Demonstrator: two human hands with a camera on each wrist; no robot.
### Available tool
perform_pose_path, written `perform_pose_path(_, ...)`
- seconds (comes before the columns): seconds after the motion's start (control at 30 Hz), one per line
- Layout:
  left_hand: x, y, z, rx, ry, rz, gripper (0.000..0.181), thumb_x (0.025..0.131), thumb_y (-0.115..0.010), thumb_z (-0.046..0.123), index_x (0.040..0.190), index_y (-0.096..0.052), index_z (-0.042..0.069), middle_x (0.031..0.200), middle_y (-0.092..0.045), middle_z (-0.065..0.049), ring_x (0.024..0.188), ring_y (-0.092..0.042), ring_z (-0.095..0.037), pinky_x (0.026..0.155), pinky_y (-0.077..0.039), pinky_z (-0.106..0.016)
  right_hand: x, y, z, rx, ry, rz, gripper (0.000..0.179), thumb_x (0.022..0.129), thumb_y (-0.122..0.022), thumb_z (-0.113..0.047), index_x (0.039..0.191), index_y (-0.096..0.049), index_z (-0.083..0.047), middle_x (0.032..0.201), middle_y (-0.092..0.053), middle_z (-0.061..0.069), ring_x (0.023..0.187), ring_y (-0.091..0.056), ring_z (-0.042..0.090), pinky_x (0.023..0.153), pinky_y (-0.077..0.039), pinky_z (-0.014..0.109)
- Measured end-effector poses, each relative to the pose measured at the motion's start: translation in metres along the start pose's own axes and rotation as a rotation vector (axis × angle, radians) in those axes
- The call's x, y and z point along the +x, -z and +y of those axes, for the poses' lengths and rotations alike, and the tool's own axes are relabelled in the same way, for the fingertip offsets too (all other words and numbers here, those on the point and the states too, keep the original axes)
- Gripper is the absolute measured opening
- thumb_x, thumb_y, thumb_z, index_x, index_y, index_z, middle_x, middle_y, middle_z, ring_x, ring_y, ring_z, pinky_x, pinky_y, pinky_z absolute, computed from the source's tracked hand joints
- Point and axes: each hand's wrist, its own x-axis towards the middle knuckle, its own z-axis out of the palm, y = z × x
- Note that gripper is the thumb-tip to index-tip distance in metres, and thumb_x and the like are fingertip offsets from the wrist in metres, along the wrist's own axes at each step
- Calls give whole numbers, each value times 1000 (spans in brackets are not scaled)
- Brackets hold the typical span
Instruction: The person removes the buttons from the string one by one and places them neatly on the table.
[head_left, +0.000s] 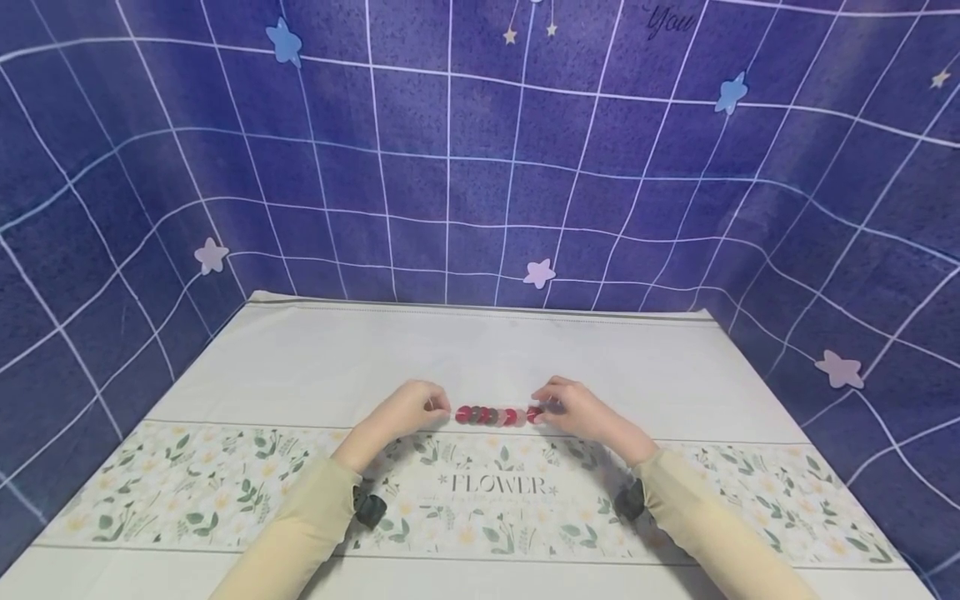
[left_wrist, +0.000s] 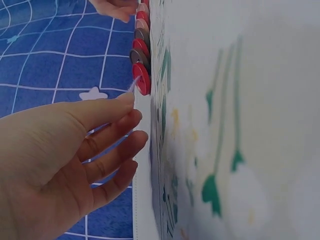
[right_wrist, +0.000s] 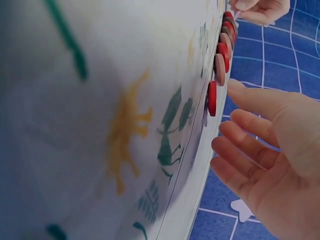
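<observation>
A row of overlapping round buttons, red, dark brown and pink, lies strung on the white table cover between the two hands. At its left end, a pale thread runs from a red button to the thumb and forefinger of my left hand, which pinch it. The other left fingers are loosely bent. My right hand is beside the red button at the row's right end, its thumb tip close to that button and its fingers relaxed and spread. A small gap separates this button from its pink neighbour.
Under the forearms runs a floral band with the word FLOWER printed on it. Blue grid-patterned cloth with stars rises behind and at both sides of the table. Dark wrist devices sit at both cuffs.
</observation>
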Motion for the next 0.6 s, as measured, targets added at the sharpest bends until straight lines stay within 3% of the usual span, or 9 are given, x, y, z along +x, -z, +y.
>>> perform_pose_path(0.17, -1, 0, 1, -1, -31, 1, 5, 84, -69, 20, 81, -67, 17, 78, -65, 9, 72, -56, -6, 72, -49, -28, 1, 0, -1, -14, -16, -37, 32, 80, -72, -14, 108, -66, -1, 98, -64, 8, 90, -62, 21, 85, -52, 36)
perform_pose_path(0.33, -1, 0, 2, -1, -22, 8, 5, 86, -66, 21, 82, -67, 18, 78, -64, 9, 72, -56, -6, 71, -49, -27, 1, -1, -1, -15, -18, -56, 32, 80, -72, -14, 108, -65, -1, 98, -63, 8, 89, -61, 20, 85, -51, 37)
perform_pose_path(0.6, -1, 1, 4, -12, -19, 12, 6, 85, -67, 20, 82, -66, 16, 77, -63, 8, 72, -55, -7, 70, -49, -28, 0, -4, 2, 4, -18, -75, 32, 78, -73, -15, 107, -66, -1, 90, -60, 4, 80, -57, 16, 77, -51, 29)
